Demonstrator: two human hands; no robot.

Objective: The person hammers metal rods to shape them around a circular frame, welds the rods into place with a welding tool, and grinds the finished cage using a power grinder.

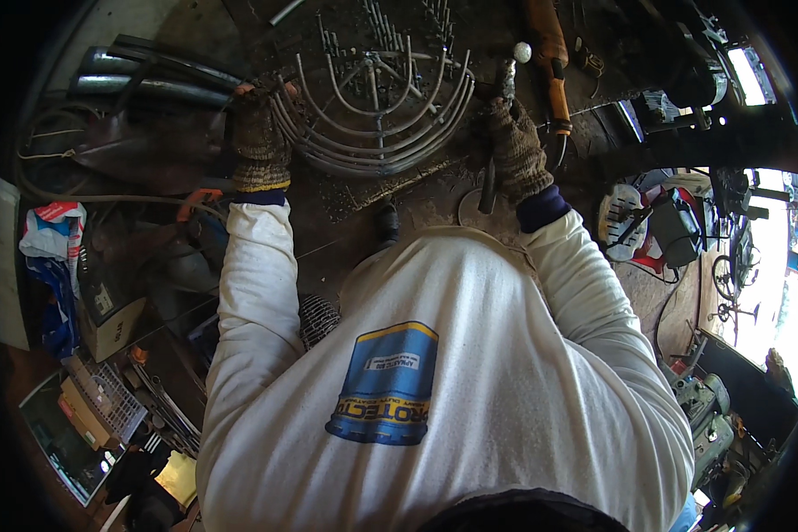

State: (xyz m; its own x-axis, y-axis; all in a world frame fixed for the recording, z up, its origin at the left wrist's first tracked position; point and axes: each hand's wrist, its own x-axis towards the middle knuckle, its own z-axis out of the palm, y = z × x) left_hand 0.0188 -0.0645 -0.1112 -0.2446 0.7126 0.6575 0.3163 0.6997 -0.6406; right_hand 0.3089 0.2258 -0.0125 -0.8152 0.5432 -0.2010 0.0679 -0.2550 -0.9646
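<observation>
Shirt (496,355); rod-frame (379,165) crosswise (prongs (302,75) seemingly forward).

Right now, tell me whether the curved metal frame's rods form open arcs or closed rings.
Open arcs: the curved metal frame shows inner curves ending in separate left and right tips.

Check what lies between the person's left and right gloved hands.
The frame of nested curved metal rods lies between the left hand and the right hand, as the head view shows.
</observation>
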